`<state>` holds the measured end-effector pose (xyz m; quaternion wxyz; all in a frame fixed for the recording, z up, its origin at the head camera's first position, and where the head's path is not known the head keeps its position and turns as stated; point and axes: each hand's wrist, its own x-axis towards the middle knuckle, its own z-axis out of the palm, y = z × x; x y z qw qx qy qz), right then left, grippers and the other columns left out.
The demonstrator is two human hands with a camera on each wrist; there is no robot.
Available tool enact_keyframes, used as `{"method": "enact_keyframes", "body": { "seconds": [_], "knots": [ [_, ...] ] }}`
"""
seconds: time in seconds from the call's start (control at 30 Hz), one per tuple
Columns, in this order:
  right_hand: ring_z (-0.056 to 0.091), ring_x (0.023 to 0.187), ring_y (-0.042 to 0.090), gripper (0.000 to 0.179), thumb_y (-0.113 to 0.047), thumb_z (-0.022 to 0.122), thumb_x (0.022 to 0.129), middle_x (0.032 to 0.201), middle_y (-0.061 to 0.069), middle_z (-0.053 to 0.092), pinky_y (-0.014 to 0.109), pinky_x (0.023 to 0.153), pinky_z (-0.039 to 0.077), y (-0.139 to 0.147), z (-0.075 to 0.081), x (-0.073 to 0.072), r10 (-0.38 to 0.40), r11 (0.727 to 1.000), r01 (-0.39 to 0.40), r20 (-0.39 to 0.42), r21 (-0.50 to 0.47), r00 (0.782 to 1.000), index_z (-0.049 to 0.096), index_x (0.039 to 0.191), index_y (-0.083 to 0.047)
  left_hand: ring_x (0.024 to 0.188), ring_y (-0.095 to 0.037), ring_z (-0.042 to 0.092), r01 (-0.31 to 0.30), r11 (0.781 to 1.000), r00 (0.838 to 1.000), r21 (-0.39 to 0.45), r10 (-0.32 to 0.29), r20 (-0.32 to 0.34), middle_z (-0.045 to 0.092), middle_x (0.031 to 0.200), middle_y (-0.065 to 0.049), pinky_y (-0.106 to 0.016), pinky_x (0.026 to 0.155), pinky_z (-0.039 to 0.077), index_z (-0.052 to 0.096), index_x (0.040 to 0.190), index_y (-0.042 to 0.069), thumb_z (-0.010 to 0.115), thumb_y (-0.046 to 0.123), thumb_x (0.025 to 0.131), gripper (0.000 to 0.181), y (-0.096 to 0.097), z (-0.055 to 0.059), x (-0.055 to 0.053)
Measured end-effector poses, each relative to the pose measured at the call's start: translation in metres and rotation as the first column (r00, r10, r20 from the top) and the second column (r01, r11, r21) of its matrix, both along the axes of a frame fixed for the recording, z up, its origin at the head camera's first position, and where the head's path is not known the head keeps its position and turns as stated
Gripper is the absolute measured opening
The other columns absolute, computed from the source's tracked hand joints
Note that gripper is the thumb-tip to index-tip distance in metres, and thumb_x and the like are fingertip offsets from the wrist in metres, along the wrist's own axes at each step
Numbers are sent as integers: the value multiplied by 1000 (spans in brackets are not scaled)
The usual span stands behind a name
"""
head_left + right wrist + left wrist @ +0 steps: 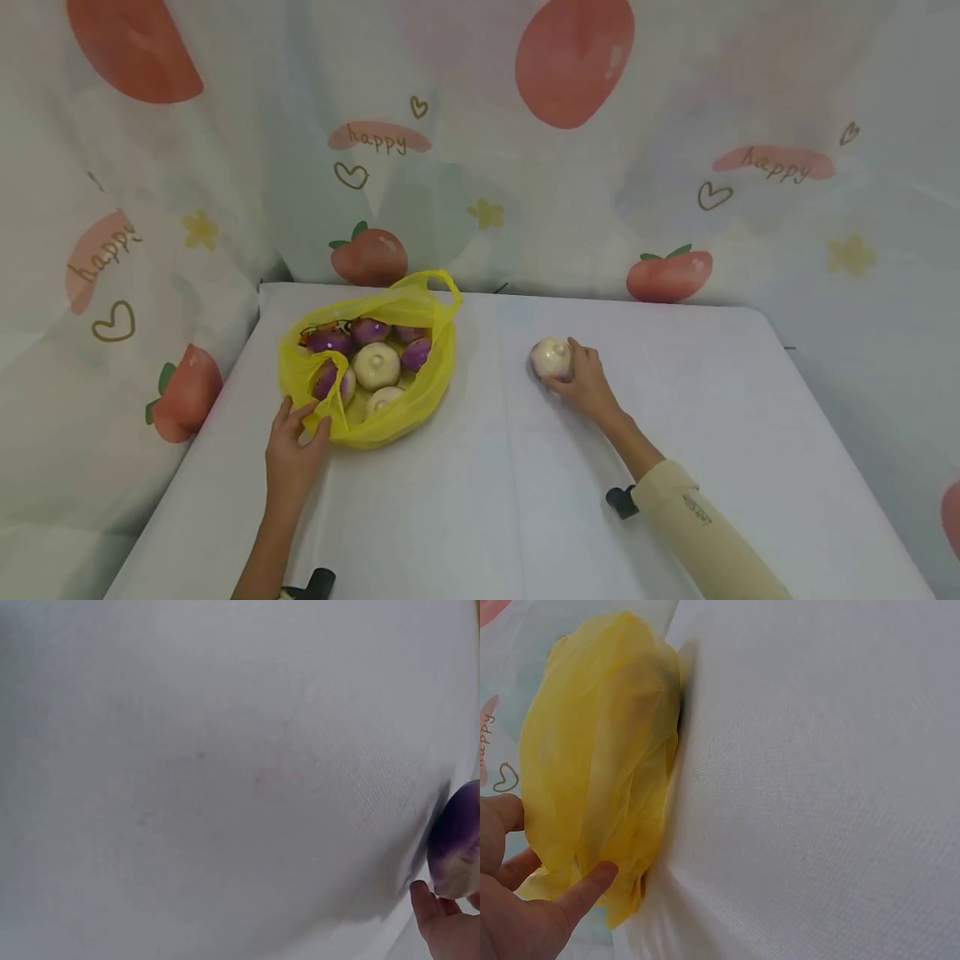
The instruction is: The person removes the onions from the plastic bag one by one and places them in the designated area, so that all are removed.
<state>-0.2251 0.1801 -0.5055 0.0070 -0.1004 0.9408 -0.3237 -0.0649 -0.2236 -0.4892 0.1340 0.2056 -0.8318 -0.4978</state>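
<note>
In the head view a yellow plastic bag (427, 400) stands with its mouth up at the left of the table, holding several purple-and-white turnips (377, 367). My left hand (296, 454) is at the bag's near edge. In the left wrist view its thumb (592, 889) lies against the outside of the bag (592, 750), its other fingers by the rim. Right of the bag, my right hand (588, 387) grips a single turnip (551, 358), fingers round its right side. The right wrist view catches that turnip's purple and pale side (457, 840) at the frame's edge.
A white cloth covers the table (465, 508). Behind it and at the left hangs a curtain (480, 150) printed with fruit, hearts and words. Inside the bag, a small orange-and-black patch (322, 327) shows by the far left rim. Dark wrist mounts sit by both forearms.
</note>
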Motion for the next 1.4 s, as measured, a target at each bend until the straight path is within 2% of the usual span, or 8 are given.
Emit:
{"method": "enact_keyframes", "body": {
  "seconds": [0.17, 0.4, 0.6, 0.73, 0.83, 1.1, 1.4],
  "knots": [
    [36, 121, 47, 88, -24, 76, 79, 127, 36, 33, 55, 102, 32, 1, 1, 1, -11, 1000, 11, 13, 0, 1000, 24, 140, 12, 124, -42, 41, 9, 1000, 1000, -13, -9, 10, 24, 150, -21, -46, 95, 42, 56, 124, -3, 61, 23, 92, 41, -1, -2, 1],
    [31, 121, 49, 90, -28, 77, 78, 128, 36, 32, 60, 98, 33, 0, 2, 0, 3, 1000, -3, -32, -4, 999, 25, 141, 9, 125, -43, 40, 3, 1000, 1000, -24, -3, 14, 24, 149, -22, -47, 97, 40, 55, 125, -4, 61, 24, 92, 43, -1, 0, 2],
    [25, 124, 46, 90, -29, 79, 76, 134, 31, 28, 58, 97, 33, -3, 3, 2, -38, 997, 29, -122, -75, 992, 27, 142, 4, 125, -41, 40, 0, 1000, 1000, -28, 1, 15, 25, 149, -21, -47, 97, 40, 55, 125, -3, 61, 22, 92, 42, 0, -1, 1],
    [26, 124, 42, 88, -27, 80, 76, 135, 28, 29, 54, 99, 32, -12, 10, 0, -63, 989, 33, -211, -146, 975, 29, 142, 2, 124, -41, 42, -6, 1000, 1000, -28, 6, -1, 27, 148, -22, -46, 96, 41, 57, 123, -4, 62, 20, 92, 40, 1, -1, 1],
    [26, 126, 38, 86, -27, 79, 76, 137, 25, 30, 52, 100, 31, -24, 19, -2, -66, 981, 19, -242, -192, 968, 30, 142, 0, 123, -41, 43, -8, 1000, 1000, -22, 7, -13, 27, 148, -22, -45, 95, 42, 57, 122, -4, 63, 20, 91, 39, 1, -2, 1],
    [28, 127, 32, 78, -25, 77, 80, 137, 20, 34, 47, 102, 32, -66, 42, 0, 28, 969, -101, -309, -223, 951, 33, 141, -2, 123, -41, 43, 1, 1000, 1000, -6, -1, -6, 26, 148, -21, -42, 93, 43, 56, 122, -5, 62, 21, 92, 40, 1, 0, 3],
    [32, 129, 26, 76, -30, 72, 84, 140, 15, 35, 40, 107, 30, -114, 56, 2, 130, 953, -199, -285, -227, 950, 32, 143, -5, 125, -41, 41, -4, 1000, 1000, 7, 4, 6, 24, 150, -20, -42, 94, 43, 55, 123, -4, 61, 25, 93, 43, 1, 0, 2]
  ]
}}
